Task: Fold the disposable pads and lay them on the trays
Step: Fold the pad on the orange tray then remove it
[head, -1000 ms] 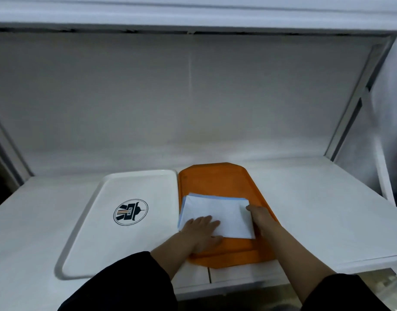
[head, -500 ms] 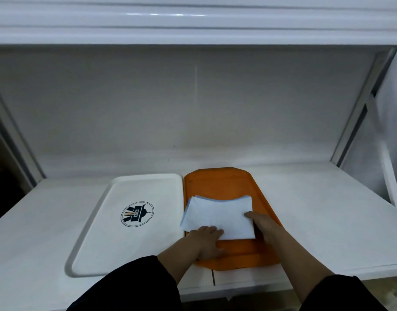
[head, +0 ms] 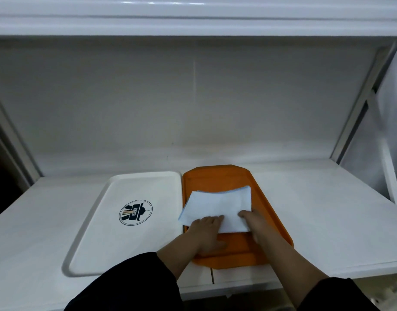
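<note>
White folded pad [head: 217,204] on orange tray [head: 217,178]; left hand [head: 207,234] and right hand [head: 252,223] press it flat-fingered.

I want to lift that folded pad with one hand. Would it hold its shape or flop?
Probably floppy: the pad looks thin, and its far edge curves rather than lying straight. Its left corner overhangs the orange tray and seems to sag. Likely very light, so it may slide or unfold easily; both hands press it flat.

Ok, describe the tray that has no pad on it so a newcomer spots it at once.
On the white shelf two trays sit side by side. It is the white tray, left of the orange tray that carries the folded pad. Only it bears a round dark logo.
</note>
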A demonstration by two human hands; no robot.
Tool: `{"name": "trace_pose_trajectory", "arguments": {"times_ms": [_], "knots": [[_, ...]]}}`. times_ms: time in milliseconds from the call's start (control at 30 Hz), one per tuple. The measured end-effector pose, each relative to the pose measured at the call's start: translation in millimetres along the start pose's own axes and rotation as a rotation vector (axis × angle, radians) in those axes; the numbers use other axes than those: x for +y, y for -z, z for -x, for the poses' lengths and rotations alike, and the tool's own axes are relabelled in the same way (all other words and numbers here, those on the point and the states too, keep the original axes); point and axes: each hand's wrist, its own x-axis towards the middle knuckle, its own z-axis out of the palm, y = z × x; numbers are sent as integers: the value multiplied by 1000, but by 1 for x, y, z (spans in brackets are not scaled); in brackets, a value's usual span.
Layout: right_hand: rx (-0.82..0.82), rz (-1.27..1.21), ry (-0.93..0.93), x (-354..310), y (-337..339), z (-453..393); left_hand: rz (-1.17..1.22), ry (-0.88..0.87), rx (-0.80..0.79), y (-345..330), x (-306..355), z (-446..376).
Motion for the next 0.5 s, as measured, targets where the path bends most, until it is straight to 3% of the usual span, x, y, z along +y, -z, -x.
{"name": "trace_pose_trajectory", "arguments": {"times_ms": [233,367,500], "knots": [[129,-345,166,-5,3,11,14,-2,83,9,11,-2],[156,-608,-26,6,0,19,-21,-22,51,7,19,-2],[155,-666,-181,19,-8,29,-1,-34,61,-2,26,1]]}}
